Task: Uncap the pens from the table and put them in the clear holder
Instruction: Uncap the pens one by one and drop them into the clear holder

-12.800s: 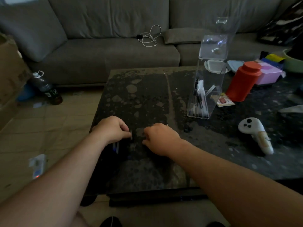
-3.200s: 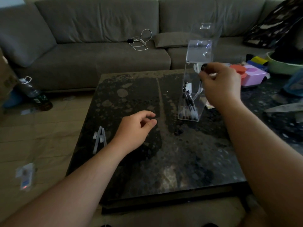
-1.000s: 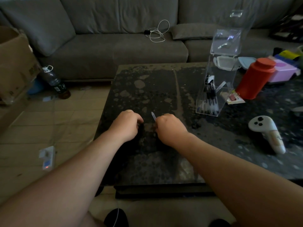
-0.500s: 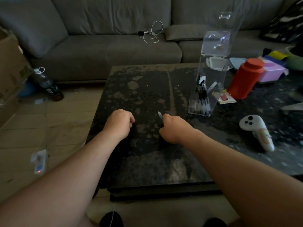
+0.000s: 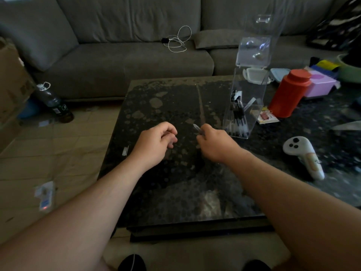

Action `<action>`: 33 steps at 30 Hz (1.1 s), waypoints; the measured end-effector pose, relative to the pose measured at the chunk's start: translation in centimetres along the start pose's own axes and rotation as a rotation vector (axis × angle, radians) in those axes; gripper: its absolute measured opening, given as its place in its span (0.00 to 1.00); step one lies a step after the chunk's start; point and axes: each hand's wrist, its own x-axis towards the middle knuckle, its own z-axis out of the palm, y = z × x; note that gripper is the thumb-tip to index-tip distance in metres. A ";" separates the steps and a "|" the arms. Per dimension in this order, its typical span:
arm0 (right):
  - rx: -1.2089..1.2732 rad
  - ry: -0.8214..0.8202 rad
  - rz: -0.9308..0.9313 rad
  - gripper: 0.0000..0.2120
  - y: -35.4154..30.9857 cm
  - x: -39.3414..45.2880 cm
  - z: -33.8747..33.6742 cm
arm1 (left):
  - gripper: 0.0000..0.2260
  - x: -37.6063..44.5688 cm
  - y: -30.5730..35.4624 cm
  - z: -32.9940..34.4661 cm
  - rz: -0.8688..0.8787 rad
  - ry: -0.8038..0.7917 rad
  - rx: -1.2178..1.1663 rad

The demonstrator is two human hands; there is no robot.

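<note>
My right hand (image 5: pixel 215 144) is closed around a pen (image 5: pixel 197 127), whose thin pointed end sticks out up and to the left. My left hand (image 5: pixel 156 141) hovers a short gap to its left, fingers curled in against the thumb. Whatever lies inside them is hidden. The clear holder (image 5: pixel 252 90) stands right of my right hand with its lid tipped up. Several black pens (image 5: pixel 237 122) lean inside it. A small white piece (image 5: pixel 125 150), a cap or a pen end, lies by the table's left edge.
On the dark speckled table (image 5: pixel 175 192) stand a red canister (image 5: pixel 289 92), pastel boxes (image 5: pixel 320 83) and a white controller (image 5: pixel 304 155) to the right. A grey sofa (image 5: pixel 127 61) lies behind it. A bottle (image 5: pixel 52 102) stands on the floor at left.
My hands have pulled apart: the left moved left and its fingers loosened. The right holds the pen, closer to the holder. The white piece now shows at the left edge.
</note>
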 end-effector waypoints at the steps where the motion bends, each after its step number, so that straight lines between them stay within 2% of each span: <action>1: -0.001 -0.007 0.001 0.09 0.1 0.0 -0.1 | 0.07 0.0 0.0 0.1 -0.012 -0.003 -0.042; 8: 0.004 0.043 -0.044 0.14 0.1 0.1 0.2 | 0.04 -0.1 0.3 0.2 -0.028 0.058 -0.140; 13: -0.037 0.099 -0.083 0.13 0.4 0.0 -0.1 | 0.13 -0.4 0.5 0.1 0.030 0.044 -0.022; 18: -0.055 0.133 -0.085 0.12 0.6 -0.4 -0.5 | 0.09 -0.1 0.6 0.3 -0.045 0.090 -0.050; 25: -0.065 0.085 -0.115 0.12 1.0 -0.6 -1.0 | 0.04 -0.2 0.6 0.2 -0.056 0.122 -0.008; 30: -0.139 0.262 -0.223 0.14 0.7 -1.1 -1.1 | 0.04 -0.2 0.4 0.6 -0.134 0.065 -0.158; 33: -0.205 0.308 -0.296 0.13 0.2 -1.6 -1.3 | 0.04 -0.3 0.6 0.7 -0.126 0.040 -0.227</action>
